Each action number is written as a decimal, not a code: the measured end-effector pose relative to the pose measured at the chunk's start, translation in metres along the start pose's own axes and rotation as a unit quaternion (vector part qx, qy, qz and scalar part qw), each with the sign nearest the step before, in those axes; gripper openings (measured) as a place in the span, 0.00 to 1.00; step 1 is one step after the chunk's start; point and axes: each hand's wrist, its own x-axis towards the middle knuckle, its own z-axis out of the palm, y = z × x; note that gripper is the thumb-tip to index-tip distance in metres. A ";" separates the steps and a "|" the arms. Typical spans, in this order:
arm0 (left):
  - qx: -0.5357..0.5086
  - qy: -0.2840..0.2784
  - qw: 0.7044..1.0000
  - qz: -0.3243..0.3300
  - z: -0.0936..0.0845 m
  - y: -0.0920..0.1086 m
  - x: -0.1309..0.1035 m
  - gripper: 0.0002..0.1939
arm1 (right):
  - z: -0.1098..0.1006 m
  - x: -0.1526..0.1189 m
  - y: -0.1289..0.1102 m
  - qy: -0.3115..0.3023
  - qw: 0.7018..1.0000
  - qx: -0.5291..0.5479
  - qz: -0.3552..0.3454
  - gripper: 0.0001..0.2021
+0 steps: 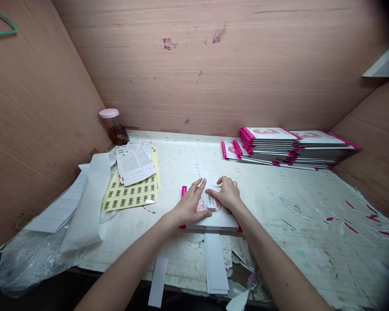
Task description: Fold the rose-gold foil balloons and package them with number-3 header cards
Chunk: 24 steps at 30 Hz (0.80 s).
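A small stack of white booklets with pink edges (217, 221) lies in front of me on the worktable. Across its top runs a white paper band (203, 176) with a barcode label (210, 202). My left hand (194, 204) rests on the left of the stack, fingers stretched and thumb apart, beside the label. My right hand (228, 193) lies on the right side, its fingers bent and its thumb reaching to the band's edge just above the label. Under the stack's near edge, several loose white paper strips (216, 263) stick out towards me.
Piled booklets (269, 147) stand at the back right. On the left are a yellow barcode sticker sheet (129, 196), printed cards (136, 164), a lidded bottle (115, 127), white paper (87, 203) and plastic film (35, 261). Another strip (157, 281) overhangs the front edge. Wooden panels enclose the table.
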 end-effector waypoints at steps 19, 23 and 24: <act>0.187 -0.132 0.969 -0.090 -0.052 0.048 0.065 0.29 | 0.004 -0.182 -0.002 -0.134 0.772 0.592 0.187 0.37; 0.133 -0.154 0.978 -0.052 -0.072 0.114 0.035 0.21 | -0.013 -0.190 -0.023 0.031 0.705 0.692 0.153 0.34; 0.073 -0.115 0.989 -0.063 -0.069 0.132 0.025 0.20 | -0.024 -0.193 -0.027 0.075 0.676 0.721 0.135 0.36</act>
